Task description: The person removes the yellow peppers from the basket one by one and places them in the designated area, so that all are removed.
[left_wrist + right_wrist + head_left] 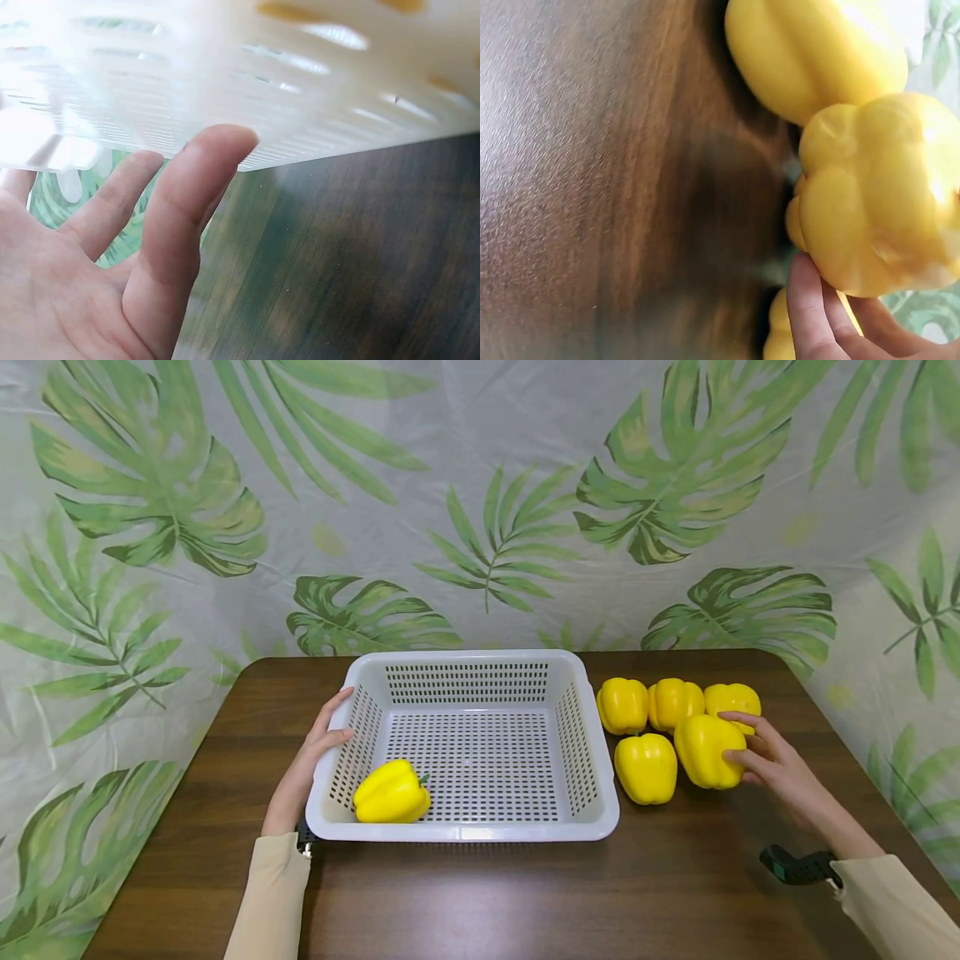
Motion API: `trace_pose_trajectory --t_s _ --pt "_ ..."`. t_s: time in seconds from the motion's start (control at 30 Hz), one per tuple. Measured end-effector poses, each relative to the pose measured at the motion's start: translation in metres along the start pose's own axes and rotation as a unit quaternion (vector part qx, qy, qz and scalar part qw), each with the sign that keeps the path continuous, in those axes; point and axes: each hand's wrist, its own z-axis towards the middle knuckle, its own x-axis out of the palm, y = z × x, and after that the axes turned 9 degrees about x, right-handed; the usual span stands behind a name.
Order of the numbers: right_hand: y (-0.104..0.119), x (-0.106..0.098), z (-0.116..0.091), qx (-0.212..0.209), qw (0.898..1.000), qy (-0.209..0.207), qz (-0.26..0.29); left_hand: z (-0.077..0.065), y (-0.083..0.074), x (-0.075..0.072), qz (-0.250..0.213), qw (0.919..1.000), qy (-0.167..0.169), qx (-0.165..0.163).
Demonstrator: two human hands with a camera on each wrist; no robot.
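Observation:
A yellow bell pepper [709, 752] is gripped from its right side by my right hand [776, 764]; its lobed end shows large in the right wrist view. Whether it touches the table cannot be told. My left hand [307, 764] holds the left rim of the white perforated plastic basket [462, 832], its thumb over the edge. In the left wrist view, fingers [187, 195] lie against the outer wall. Another bell pepper [392, 792] lies on its side in the basket's near left corner, green stem pointing right.
More yellow bell peppers stand right of the basket: one in front [646, 768] and three behind, at left [622, 706], middle [675, 702] and right [732, 700]. The dark wooden table [480, 902] ends at a leaf-patterned cloth [495, 552].

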Motion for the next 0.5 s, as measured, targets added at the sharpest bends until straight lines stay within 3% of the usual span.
trace_pose_trajectory --t_s 0.5 --pt "-0.021 0.006 0.002 0.000 1.000 0.023 -0.013 0.001 0.000 0.000 0.007 1.0000 -0.003 -0.001"
